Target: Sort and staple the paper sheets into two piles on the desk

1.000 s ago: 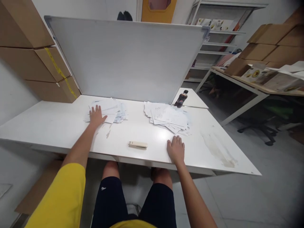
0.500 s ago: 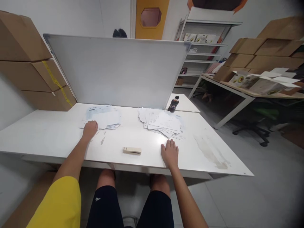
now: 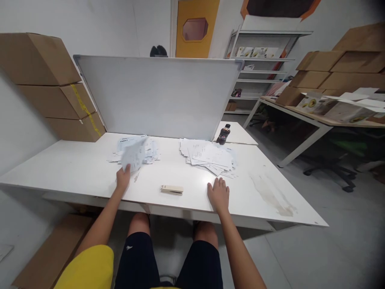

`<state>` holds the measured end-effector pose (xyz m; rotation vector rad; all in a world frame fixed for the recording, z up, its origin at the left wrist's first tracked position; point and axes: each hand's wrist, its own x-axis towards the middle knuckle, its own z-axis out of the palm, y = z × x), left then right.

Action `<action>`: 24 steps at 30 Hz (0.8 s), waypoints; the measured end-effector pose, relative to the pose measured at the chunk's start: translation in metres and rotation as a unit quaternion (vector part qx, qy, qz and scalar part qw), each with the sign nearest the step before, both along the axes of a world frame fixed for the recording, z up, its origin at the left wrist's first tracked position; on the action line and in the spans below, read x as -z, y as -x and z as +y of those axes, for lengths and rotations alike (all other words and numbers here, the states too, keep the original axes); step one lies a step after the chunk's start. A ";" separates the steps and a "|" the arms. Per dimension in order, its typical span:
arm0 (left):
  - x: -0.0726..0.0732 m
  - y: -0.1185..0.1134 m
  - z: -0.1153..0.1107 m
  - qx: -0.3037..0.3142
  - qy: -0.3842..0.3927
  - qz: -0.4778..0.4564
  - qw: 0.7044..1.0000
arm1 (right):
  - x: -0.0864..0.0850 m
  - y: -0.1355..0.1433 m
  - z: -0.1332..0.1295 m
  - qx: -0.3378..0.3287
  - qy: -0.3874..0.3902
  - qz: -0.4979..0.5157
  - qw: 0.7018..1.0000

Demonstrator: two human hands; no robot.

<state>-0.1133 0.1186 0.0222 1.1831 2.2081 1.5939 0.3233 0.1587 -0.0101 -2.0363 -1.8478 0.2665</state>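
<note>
My left hand (image 3: 123, 178) is closed on the lower edge of a paper sheet (image 3: 134, 154), which is lifted and tilted in front of the left paper pile (image 3: 153, 150). My right hand (image 3: 218, 194) rests on the white table (image 3: 81, 164) with its fingers apart, holding nothing. Just beyond it lies the right pile of papers (image 3: 210, 155), its sheets spread unevenly. A cream stapler (image 3: 172, 190) lies between my hands near the front edge. Small scraps (image 3: 136, 176) lie beside my left hand.
A whiteboard (image 3: 159, 96) stands behind the piles, with stacked cartons (image 3: 75, 100) at its left. A dark bottle (image 3: 223, 134) stands behind the right pile. Further right are shelves (image 3: 264, 60) and another table (image 3: 300, 115) bearing boxes.
My left hand has closed on a sheet and raised it from the left pile. My right hand still rests on the table. The view has shifted slightly.
</note>
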 end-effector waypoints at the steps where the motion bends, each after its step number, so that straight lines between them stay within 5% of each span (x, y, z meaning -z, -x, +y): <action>1: 0.003 -0.018 -0.014 -0.036 -0.048 -0.085 0.995 | -0.002 -0.003 0.001 -0.002 -0.010 0.018 1.000; 5: 0.011 -0.102 -0.070 0.032 -0.157 -0.347 0.924 | -0.011 -0.003 -0.020 -0.029 -0.072 0.190 0.979; 8: 0.009 -0.167 -0.105 0.116 -0.170 -0.458 0.865 | -0.015 0.021 -0.073 -0.048 -0.106 0.365 0.924; 11: 0.009 -0.223 -0.132 0.147 -0.117 -0.494 0.849 | -0.013 0.053 -0.133 -0.166 -0.044 0.500 0.849; 14: 0.016 -0.262 -0.153 0.182 -0.035 -0.490 0.852 | -0.012 0.057 -0.160 -0.147 -0.003 0.538 0.830; 18: 0.027 -0.273 -0.164 0.215 0.040 -0.443 0.869 | -0.019 0.011 -0.142 -0.067 0.011 0.533 0.844; 24: 0.031 -0.246 -0.148 0.175 -0.005 -0.403 0.898 | -0.029 -0.039 -0.126 -0.053 0.097 0.544 0.832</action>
